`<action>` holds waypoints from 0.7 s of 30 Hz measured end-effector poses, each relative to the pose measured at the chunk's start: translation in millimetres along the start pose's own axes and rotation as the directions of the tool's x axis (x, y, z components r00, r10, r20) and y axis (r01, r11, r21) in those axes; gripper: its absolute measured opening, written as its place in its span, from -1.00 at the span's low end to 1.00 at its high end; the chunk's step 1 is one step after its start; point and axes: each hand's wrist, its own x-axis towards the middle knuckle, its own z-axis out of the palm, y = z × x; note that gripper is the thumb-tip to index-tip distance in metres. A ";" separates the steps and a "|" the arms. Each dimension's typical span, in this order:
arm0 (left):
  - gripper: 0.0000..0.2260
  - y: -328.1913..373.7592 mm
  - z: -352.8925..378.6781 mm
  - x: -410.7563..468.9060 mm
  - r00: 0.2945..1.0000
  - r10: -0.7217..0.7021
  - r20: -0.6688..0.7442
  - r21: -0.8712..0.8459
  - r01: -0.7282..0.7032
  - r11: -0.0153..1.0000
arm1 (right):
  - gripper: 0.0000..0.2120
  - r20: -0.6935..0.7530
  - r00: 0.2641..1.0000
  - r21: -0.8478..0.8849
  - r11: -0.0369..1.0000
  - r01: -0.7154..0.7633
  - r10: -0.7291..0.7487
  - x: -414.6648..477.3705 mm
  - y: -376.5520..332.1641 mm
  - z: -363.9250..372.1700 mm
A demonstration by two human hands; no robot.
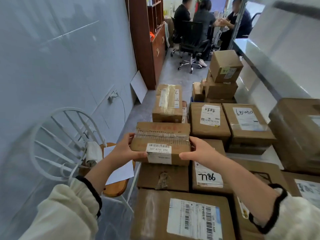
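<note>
Filling the right side are over a dozen cardboard boxes [209, 122], several cut off at the frame edges. One white chair [69, 135] stands to the left. One taped box [161, 135] is held above the pile, with the left hand [128, 149] and right hand [200, 151] gripping its ends. The fingertips are partly hidden underneath.

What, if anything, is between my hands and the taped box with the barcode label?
Nothing visible. The left hand grips the taped box at its left end and the right hand grips its right end, both directly on the cardboard.
</note>
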 end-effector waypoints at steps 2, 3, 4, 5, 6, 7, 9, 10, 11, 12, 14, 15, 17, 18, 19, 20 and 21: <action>-0.36 -2.2 2.3 5.9 1.000 0.000 0.026 0.001 0.000 1.000 | -0.48 -0.016 0.999 -0.001 1.000 -0.030 0.029 0.4 1.6 1.2; -0.35 -4.0 3.4 8.8 0.999 0.000 0.032 -0.006 0.001 1.000 | -0.46 -0.021 0.999 0.000 0.999 -0.038 0.038 1.0 2.4 1.2; -0.35 -5.1 4.3 11.2 0.999 -0.001 0.036 -0.015 0.001 1.000 | -0.45 -0.027 0.999 -0.003 0.999 -0.045 0.045 1.3 2.9 0.7; -0.35 -5.9 5.3 13.2 0.999 0.002 0.042 -0.022 -0.001 1.000 | -0.43 -0.033 0.998 -0.010 0.999 -0.052 0.052 1.9 3.7 -0.5; -0.33 -7.2 6.5 15.3 0.999 0.006 0.050 -0.028 -0.004 1.000 | -0.42 -0.038 0.998 -0.017 0.998 -0.057 0.056 2.6 4.8 -2.0; -0.32 -9.3 7.8 17.4 0.998 0.008 0.058 -0.034 -0.006 0.999 | -0.41 -0.041 0.997 -0.025 0.998 -0.062 0.061 3.5 6.3 -3.9; -0.31 -12.0 10.5 19.1 0.998 0.006 0.067 -0.041 -0.004 0.999 | -0.42 -0.041 0.997 -0.032 0.997 -0.069 0.068 3.8 8.2 -6.5; -0.31 -12.3 11.4 19.7 0.998 0.007 0.068 -0.044 -0.004 0.999 | -0.43 -0.043 0.997 -0.026 0.997 -0.071 0.070 3.8 8.2 -7.1; -0.32 -12.2 12.1 20.5 0.998 0.006 0.069 -0.049 -0.002 0.999 | -0.44 -0.044 0.996 -0.015 0.997 -0.074 0.073 4.3 8.4 -7.5; -0.32 -12.0 12.6 21.0 0.997 0.004 0.071 -0.056 0.000 0.998 | -0.43 -0.045 0.996 -0.003 0.997 -0.076 0.076 4.8 8.7 -7.5; -0.33 -12.5 13.7 22.2 0.998 0.004 0.069 -0.063 0.001 0.998 | -0.43 -0.046 0.996 0.013 0.997 -0.081 0.081 6.6 9.4 -7.3; -0.33 -12.8 14.1 22.7 0.998 0.004 0.066 -0.064 0.000 0.998 | -0.44 -0.044 0.996 0.025 0.996 -0.081 0.082 7.6 9.5 -7.3; -0.34 -12.2 14.2 24.0 0.998 0.003 0.057 -0.059 0.000 0.998 | -0.47 -0.043 0.996 0.051 0.996 -0.078 0.080 8.9 9.1 -6.5; -0.34 -11.7 14.3 24.5 0.998 0.002 0.057 -0.054 0.001 0.999 | -0.47 -0.046 0.996 0.060 0.995 -0.075 0.077 9.6 9.5 -5.7; -0.33 -11.7 14.4 25.1 0.998 0.001 0.059 -0.053 0.002 0.999 | -0.48 -0.048 0.996 0.071 0.995 -0.074 0.078 10.8 10.5 -5.1; -0.33 -12.2 14.4 25.1 0.998 -0.004 0.063 -0.053 0.007 0.999 | -0.48 -0.048 0.996 0.081 0.994 -0.073 0.077 11.0 11.2 -4.1; -0.32 -13.2 14.6 25.1 0.998 -0.010 0.066 -0.053 0.013 0.998 | -0.48 -0.046 0.996 0.087 0.994 -0.069 0.074 11.0 12.0 -3.1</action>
